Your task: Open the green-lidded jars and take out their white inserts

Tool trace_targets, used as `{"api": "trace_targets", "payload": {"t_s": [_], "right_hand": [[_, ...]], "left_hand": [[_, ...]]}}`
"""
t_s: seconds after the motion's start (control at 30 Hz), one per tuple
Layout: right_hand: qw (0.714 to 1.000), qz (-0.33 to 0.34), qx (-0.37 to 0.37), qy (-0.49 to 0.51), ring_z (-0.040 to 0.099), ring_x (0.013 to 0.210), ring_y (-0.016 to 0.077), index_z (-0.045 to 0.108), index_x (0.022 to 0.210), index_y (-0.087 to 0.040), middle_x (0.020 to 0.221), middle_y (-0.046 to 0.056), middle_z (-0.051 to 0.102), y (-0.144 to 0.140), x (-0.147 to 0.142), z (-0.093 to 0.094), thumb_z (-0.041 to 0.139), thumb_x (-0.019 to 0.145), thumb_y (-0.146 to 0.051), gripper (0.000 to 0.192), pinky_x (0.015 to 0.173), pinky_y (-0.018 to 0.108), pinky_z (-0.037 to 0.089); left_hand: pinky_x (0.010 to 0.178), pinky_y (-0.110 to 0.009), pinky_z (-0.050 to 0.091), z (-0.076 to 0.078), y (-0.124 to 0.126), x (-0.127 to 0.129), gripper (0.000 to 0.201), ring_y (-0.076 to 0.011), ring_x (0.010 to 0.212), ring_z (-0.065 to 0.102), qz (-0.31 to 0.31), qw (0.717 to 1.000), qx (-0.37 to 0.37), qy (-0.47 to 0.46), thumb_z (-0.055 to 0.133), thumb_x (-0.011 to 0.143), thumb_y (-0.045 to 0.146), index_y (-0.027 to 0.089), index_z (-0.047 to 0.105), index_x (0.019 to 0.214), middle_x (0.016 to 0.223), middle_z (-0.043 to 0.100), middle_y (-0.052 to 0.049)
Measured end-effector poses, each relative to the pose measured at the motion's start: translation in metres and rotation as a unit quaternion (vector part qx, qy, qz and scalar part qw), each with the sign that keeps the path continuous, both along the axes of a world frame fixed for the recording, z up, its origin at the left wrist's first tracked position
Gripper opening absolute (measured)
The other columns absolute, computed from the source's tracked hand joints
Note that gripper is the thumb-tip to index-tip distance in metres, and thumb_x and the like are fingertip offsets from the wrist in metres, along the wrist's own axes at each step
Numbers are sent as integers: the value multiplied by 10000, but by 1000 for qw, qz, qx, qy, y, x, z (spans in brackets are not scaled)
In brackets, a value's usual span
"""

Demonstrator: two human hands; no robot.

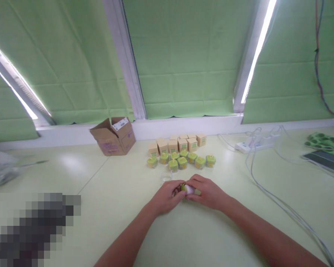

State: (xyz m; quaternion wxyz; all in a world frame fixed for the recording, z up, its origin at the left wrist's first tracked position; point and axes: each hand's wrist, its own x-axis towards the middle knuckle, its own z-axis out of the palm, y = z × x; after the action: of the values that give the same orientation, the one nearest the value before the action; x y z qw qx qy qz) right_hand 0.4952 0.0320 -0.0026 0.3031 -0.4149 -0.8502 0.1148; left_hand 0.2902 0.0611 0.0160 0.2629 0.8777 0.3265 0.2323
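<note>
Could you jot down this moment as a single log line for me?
hands: left hand and right hand together hold small green-and-white jar | nearby: row of green-lidded jars, small tan cardboard boxes | surface: pale green table

Soft daylight through green blinds (183,66), glaring window gaps, wide-angle edge bending, slight overall blur.

Packing workroom, long table (122,193), small boxes (178,144), shipping carton (114,140)
</note>
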Motion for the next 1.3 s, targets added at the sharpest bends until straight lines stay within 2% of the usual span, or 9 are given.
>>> {"api": "trace_targets", "payload": {"t_s": [0.2, 0.4, 0.63, 0.73, 0.9, 1.07, 1.2, 1.3], "right_hand": [[997, -19, 44, -57, 551, 829, 158, 595, 1078, -172, 937, 72, 568, 0, -4, -1, 602, 821, -352, 313, 751, 273, 467], [995, -24, 49, -77, 554, 843, 171, 524, 1236, -222, 999, 68, 567, 1, -5, -4, 659, 767, -400, 520, 755, 283, 468], [987, -38, 95, -126, 550, 798, 163, 538, 1234, -196, 941, 81, 571, 3, -6, -6, 563, 848, -410, 442, 679, 250, 441], [987, -36, 95, -128, 544, 786, 155, 568, 1178, -184, 914, 77, 566, 2, -7, -6, 547, 862, -380, 373, 669, 243, 431], [985, -42, 87, -146, 528, 763, 151, 598, 1045, -157, 886, 66, 559, 1, -11, -7, 558, 847, -305, 251, 645, 246, 415], [980, -49, 108, -157, 521, 748, 149, 595, 965, -154, 866, 63, 555, 0, -15, -9, 543, 854, -321, 207, 625, 243, 403], [981, -58, 110, -146, 534, 751, 153, 597, 980, -148, 871, 69, 560, -1, -15, -8, 529, 864, -326, 223, 638, 247, 416], [987, -59, 96, -118, 545, 752, 149, 595, 1009, -146, 876, 75, 562, 0, -12, -4, 500, 886, -343, 251, 668, 249, 438]], "left_hand": [[623, -212, 376, -2, -1, 5, 262, -106, 633, 495, 23, 999, -26, -3, 505, 786, 198, 146, 632, 1008, 739, 607, 3], [549, -184, 336, -3, -4, 11, 236, -77, 575, 431, 45, 997, -55, -27, 497, 736, 142, 136, 646, 919, 660, 552, 30], [541, -185, 332, -2, -6, 13, 249, -76, 568, 443, 67, 996, -51, -14, 478, 706, 136, 143, 642, 894, 643, 550, 36], [537, -189, 317, -2, -6, 13, 207, -77, 558, 434, 69, 997, -34, 2, 468, 705, 133, 148, 627, 839, 622, 529, 38], [572, -211, 324, -2, -6, 14, 115, -100, 588, 472, 59, 997, 14, 40, 468, 731, 144, 148, 582, 748, 634, 553, 16], [665, -242, 382, -1, -7, 15, 170, -148, 688, 542, 58, 997, 21, 56, 458, 761, 154, 149, 619, 813, 755, 627, -38], [689, -254, 397, 1, -6, 13, 194, -153, 697, 549, 50, 997, 18, 58, 452, 764, 147, 157, 626, 849, 769, 635, -34], [762, -276, 417, 0, -3, 9, 263, -166, 785, 565, 38, 998, 20, 35, 456, 769, 147, 170, 621, 973, 872, 648, -36]]}}
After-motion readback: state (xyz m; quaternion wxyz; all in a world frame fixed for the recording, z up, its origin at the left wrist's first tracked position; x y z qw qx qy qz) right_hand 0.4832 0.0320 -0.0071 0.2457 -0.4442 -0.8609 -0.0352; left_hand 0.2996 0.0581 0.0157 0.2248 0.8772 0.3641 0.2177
